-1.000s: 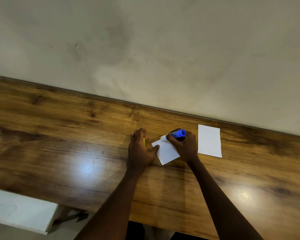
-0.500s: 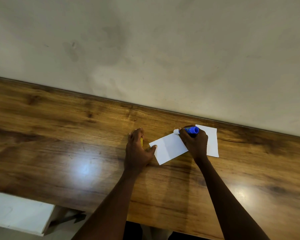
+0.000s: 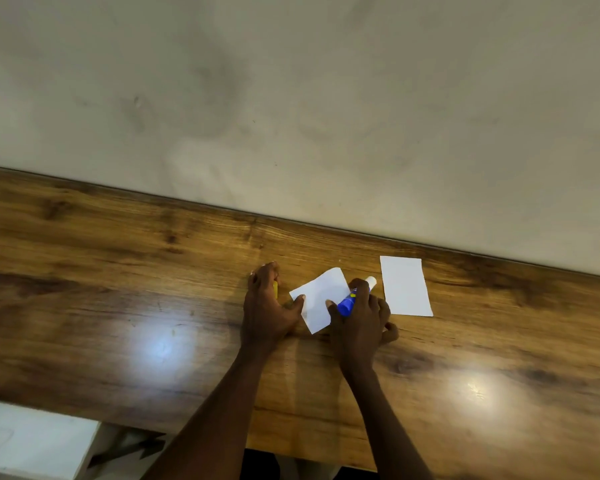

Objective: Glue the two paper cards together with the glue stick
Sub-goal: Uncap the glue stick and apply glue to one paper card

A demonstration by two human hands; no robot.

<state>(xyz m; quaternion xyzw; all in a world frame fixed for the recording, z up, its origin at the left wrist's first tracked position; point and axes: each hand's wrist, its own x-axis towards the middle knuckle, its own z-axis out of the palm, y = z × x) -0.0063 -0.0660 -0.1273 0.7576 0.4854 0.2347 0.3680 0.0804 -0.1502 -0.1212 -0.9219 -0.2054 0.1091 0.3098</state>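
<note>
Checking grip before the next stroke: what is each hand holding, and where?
Right hand grips the glue stick around its blue barrel. Left hand pins the near card by its left edge with the thumb.

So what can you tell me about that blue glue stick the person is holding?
The glue stick is a small blue tube with a yellow patch on its label and a whitish tip, uncapped as far as I can tell. It looks like plastic. The right hand grips it, tilted, tip pointing away and rightward. It sits at the right edge of the nearer white paper card, which the left hand pins to the wooden table.
</note>
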